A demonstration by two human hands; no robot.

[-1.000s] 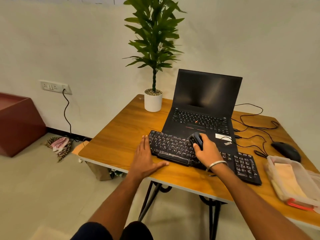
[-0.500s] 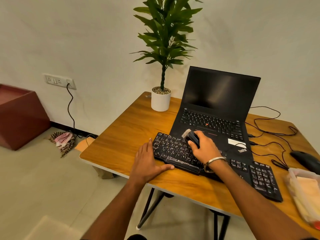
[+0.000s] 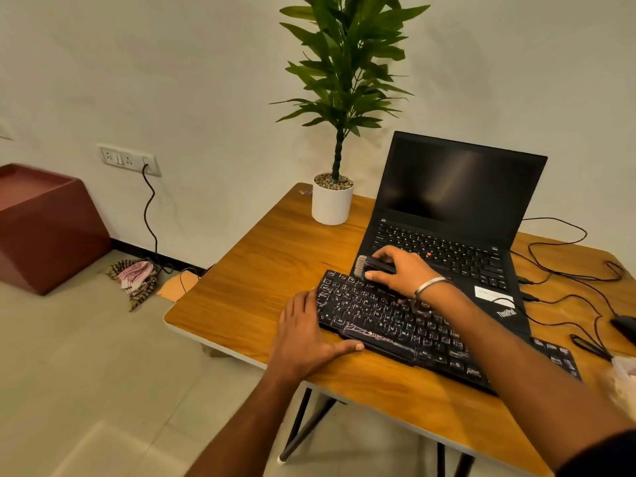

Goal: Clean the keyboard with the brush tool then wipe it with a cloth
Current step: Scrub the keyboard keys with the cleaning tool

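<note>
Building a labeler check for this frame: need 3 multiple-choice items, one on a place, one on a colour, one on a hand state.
1. Where is the brush?
A. at the keyboard's far left corner
B. on the floor
C. in the plant pot

2. What colour is the plant pot?
A. red
B. white
C. black

3. How is the left hand?
A. gripping a cloth
B. lifted off the table
C. flat, fingers straight, at the keyboard's left end

Key: 1 A, the bristles sit over the far left corner of the keyboard, held in the right hand. 2 B, the pot is white on the wooden table. 3 C, the palm lies on the table with the thumb along the keyboard's near edge.
</note>
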